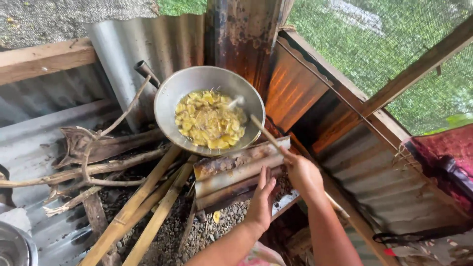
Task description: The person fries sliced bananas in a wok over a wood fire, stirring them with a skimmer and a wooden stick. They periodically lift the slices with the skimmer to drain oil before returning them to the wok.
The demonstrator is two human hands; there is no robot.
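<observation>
- Right hand (303, 173) is closed in a fist around the long wooden handle of a ladle (263, 130); the handle runs up and left, and its metal bowl end sits in the wok at the right side of the food.
- Left hand (261, 197) lies flat, fingers together and stretched out, on the bent piece of rusty corrugated sheet (236, 172) that fronts the fire; it grips nothing.
- Round metal wok (209, 111) sits on the hearth against the sooty metal wall, its stub handle pointing up and left. Yellow sliced chips (209, 120) fill its middle in oil.
- Bamboo poles (148, 207) and crooked branches of firewood (98, 162) feed in from the lower left, their ends under the wok.
- Stirring well here, as I judge it, means keeping the grip far back on the handle, away from the heat, and sweeping the ladle gently along the wok's bottom so slices separate without oil slopping over the rim.
- Resting hand looks close to hot metal; a light touch seems wise.
</observation>
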